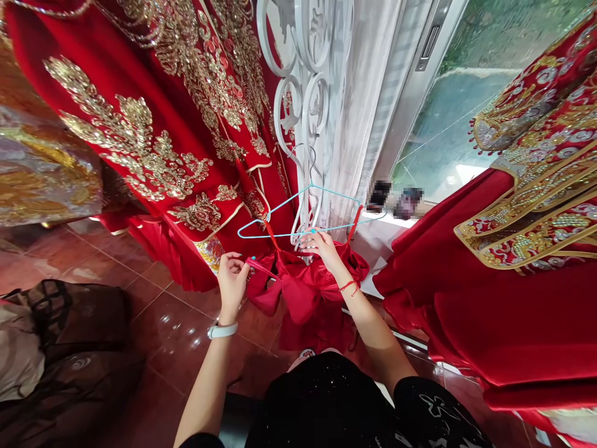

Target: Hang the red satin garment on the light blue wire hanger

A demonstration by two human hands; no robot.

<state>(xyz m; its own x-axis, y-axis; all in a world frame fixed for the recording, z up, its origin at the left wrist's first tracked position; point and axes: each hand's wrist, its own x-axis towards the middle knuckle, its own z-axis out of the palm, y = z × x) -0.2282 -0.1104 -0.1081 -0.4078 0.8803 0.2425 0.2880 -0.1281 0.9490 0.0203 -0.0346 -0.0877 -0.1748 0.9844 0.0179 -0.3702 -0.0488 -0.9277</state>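
A light blue wire hanger (298, 208) hangs from a white scrolled metal screen (305, 93), and a small red satin garment (303, 289) hangs from it by thin red straps. My left hand (232, 277) is closed, pinching a strap or fold at the garment's left edge. A white watch is on that wrist. My right hand (321, 246) grips the hanger's lower bar together with the top of the garment, fingers curled. A red string bracelet circles that wrist.
Red gowns with gold embroidery hang at upper left (153, 124) and at right (513, 249). A white sheer curtain (368, 93) and a glass door (457, 112) are behind. A dark bag (79, 348) lies on the red tiled floor (177, 336).
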